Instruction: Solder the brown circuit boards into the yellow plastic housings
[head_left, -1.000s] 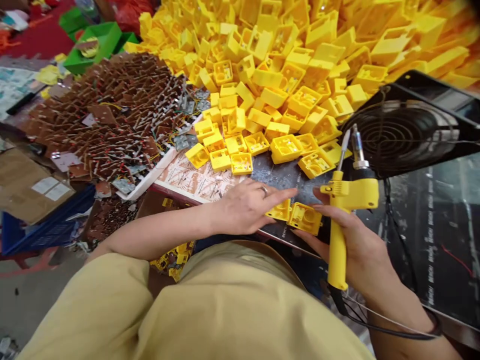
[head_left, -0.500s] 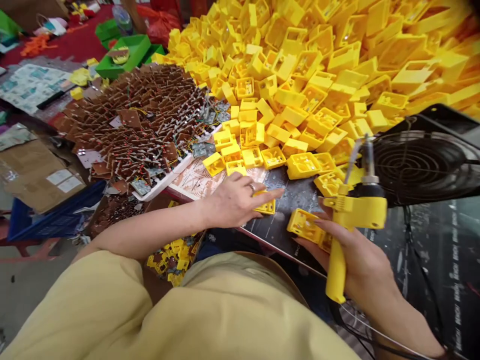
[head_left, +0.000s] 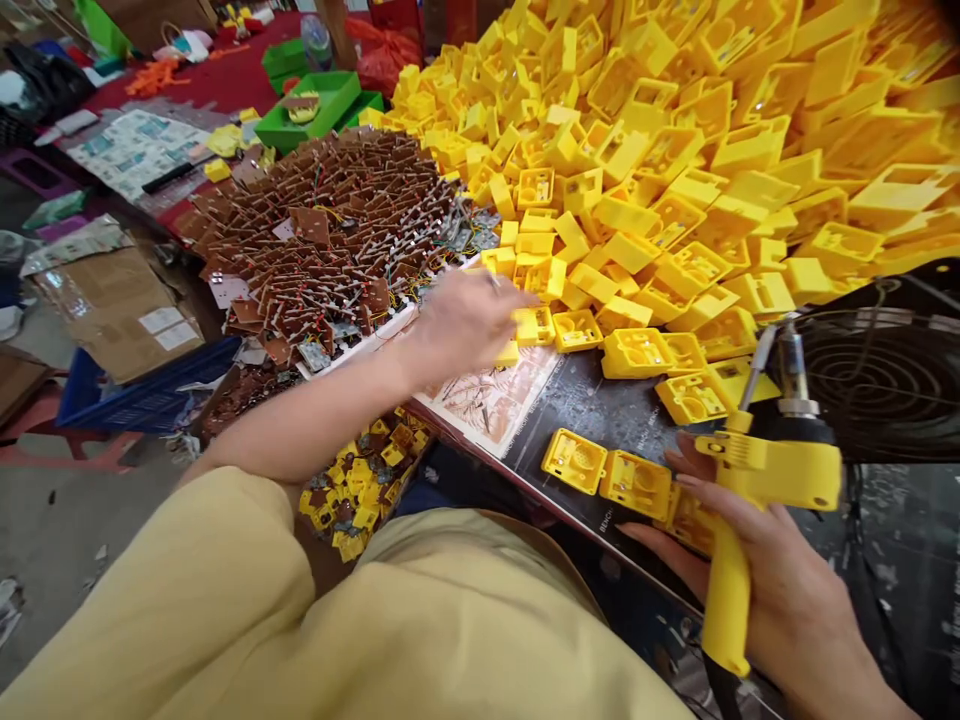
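My left hand point(head_left: 469, 315), smeared by motion, is over the near edge of the heap of yellow plastic cases point(head_left: 622, 245); its fingers are too blurred to read. My right hand point(head_left: 787, 570) grips a yellow soldering gun point(head_left: 727, 595), its metal tip and thin feed tube pointing up and away. The thumb and fingers of that hand also reach around the near end of a row of open yellow cases. In this row, one case point(head_left: 574, 460) lies farthest left, another case point(head_left: 636, 484) sits beside it, and a third case point(head_left: 691, 518) is partly hidden by the hand.
Left of the heap is a mound of brown circuit boards point(head_left: 322, 240) with wires. A black fan point(head_left: 870, 375) stands at the right. Green trays point(head_left: 315, 110) sit at the back. Below the table edge are a box of yellow parts point(head_left: 364, 490) and a cardboard box point(head_left: 127, 310).
My left hand has left the yellow case on the table and moved up to the heap's edge. That case now lies in line with the others. The whole view has shifted.
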